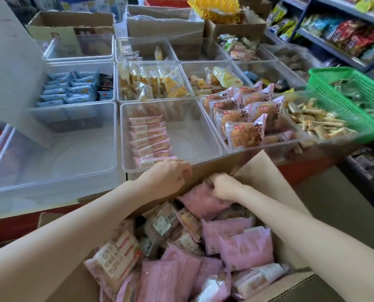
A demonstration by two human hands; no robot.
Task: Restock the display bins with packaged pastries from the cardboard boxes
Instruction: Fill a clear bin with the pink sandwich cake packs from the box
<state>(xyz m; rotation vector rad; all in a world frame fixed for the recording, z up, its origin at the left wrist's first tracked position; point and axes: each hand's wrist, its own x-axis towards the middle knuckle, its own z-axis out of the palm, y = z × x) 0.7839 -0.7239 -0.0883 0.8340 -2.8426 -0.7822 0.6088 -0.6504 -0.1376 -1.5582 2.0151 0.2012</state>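
Note:
An open cardboard box (pixel 266 175) in front of me holds several pink packaged pastries (pixel 244 247) and paler striped ones (pixel 114 260). My right hand (pixel 224 185) is closed on a pink pastry pack (pixel 200 202) at the box's far side. My left hand (pixel 168 173) hovers with curled fingers over the box's far edge; I cannot see anything in it. Just beyond stands a clear display bin (pixel 203 131) with a row of pink striped pastries (pixel 151 138) along its left side. The bin to its right (pixel 216 131) is stacked with pink-wrapped buns (pixel 244 118).
An empty clear bin (pixel 51 177) lies at the left under a tilted white lid (pixel 9 68). Further bins hold blue packs (pixel 68 88) and yellow cakes (pixel 153 83). A green basket (pixel 345 90) sits at right, shelves of snacks (pixel 355 33) behind it, cardboard boxes (pixel 164 25) at the back.

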